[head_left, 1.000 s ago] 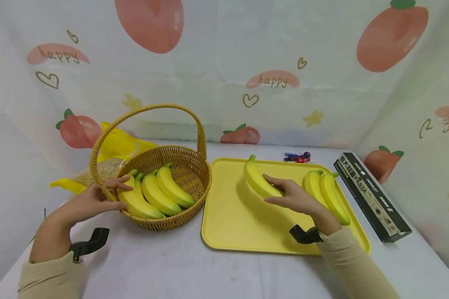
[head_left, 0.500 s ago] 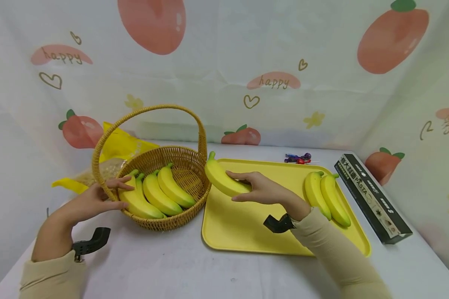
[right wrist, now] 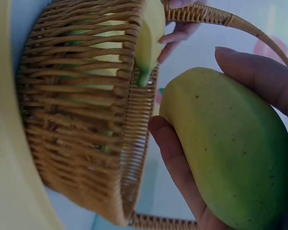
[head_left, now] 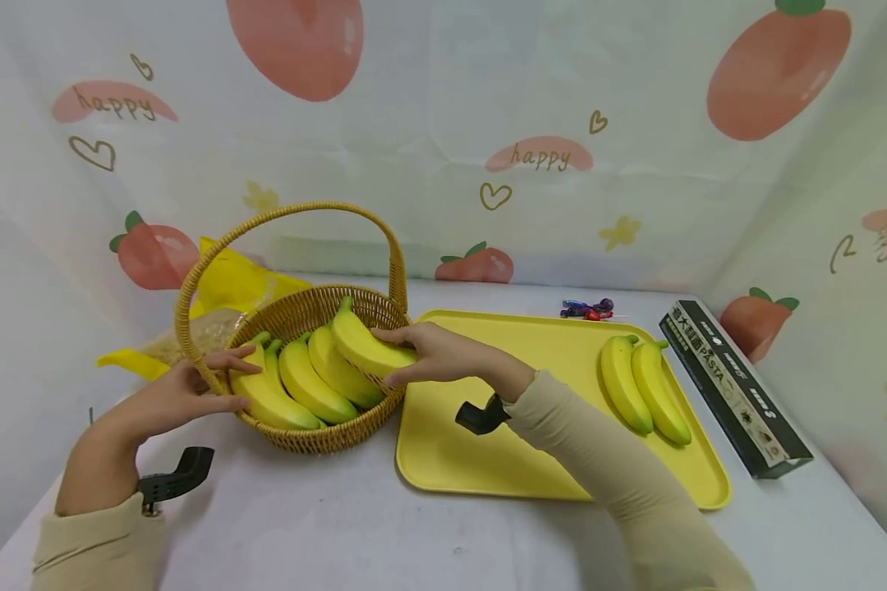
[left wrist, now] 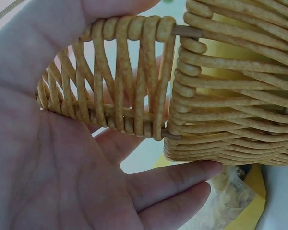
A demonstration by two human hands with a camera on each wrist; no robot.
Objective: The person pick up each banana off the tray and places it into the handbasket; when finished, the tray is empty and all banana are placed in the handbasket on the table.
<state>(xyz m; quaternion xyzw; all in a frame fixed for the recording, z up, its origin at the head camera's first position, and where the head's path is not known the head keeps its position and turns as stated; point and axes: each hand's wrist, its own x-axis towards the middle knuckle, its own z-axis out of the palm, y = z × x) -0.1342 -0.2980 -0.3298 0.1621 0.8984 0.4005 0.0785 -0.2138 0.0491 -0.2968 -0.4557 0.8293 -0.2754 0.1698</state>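
A woven wicker basket [head_left: 318, 439] with a tall arched handle stands left of centre and holds three yellow bananas [head_left: 306, 386]. My left hand [head_left: 192, 387] grips its left rim where the handle joins, thumb over the weave [left wrist: 129, 81]. My right hand [head_left: 432, 355] holds a fourth banana [head_left: 365, 343] over the basket's right rim, fingers wrapped along its side [right wrist: 230, 148]. Two more bananas [head_left: 643, 387] lie side by side at the right of the yellow tray [head_left: 473, 451].
A yellow bag of grain [head_left: 222, 308] lies behind the basket on the left. Wrapped sweets [head_left: 587, 309] sit beyond the tray. A long black pasta box [head_left: 732, 386] lies along the right table edge. Printed cloth walls close in the back and sides.
My right hand has carried the banana leftward from over the tray to above the basket's right rim. The left hand has kept its hold on the basket.
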